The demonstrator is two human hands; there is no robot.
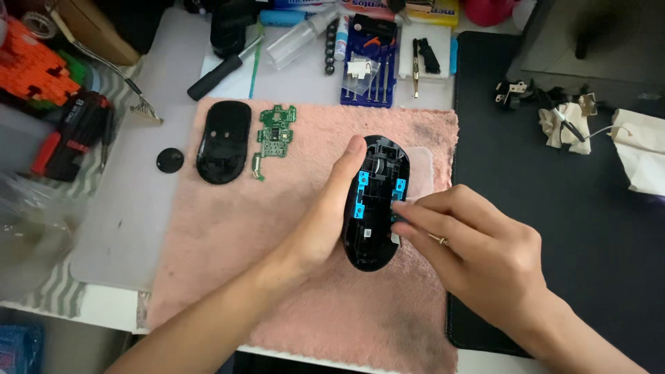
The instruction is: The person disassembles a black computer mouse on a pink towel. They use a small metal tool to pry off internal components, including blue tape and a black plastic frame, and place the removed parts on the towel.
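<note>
Hands at work over one opened black mouse shell (pixel 374 208), held above a pink towel (pixel 305 305) spread on the bench (pixel 131 228). My left hand (pixel 325 215) cups the shell from its left side, thumb up along the rim, its grip wrapped round the shell. My right hand (pixel 471 242) comes in from the right, its fingertips (pixel 402 211) pressed together on a small part at the shell's right inner edge; what they pinch is too small to tell. One ring shows on that hand. Inside the shell I count three blue pieces along the two sides.

On the towel, well apart to the upper left, lie one black mouse cover (pixel 223 142) and, just beside it, one green circuit board (pixel 274 138). One small black disc (pixel 170 160) sits on the bare bench left of the towel. One blue screwdriver set (pixel 370 66) stands at the towel's far edge, with one black-handled tool (pixel 215 76) left of it. One black mat (pixel 575 228) covers the bench to the right, carrying crumpled white tissues (pixel 641 152). One red and black driver (pixel 69 135) lies at far left.
</note>
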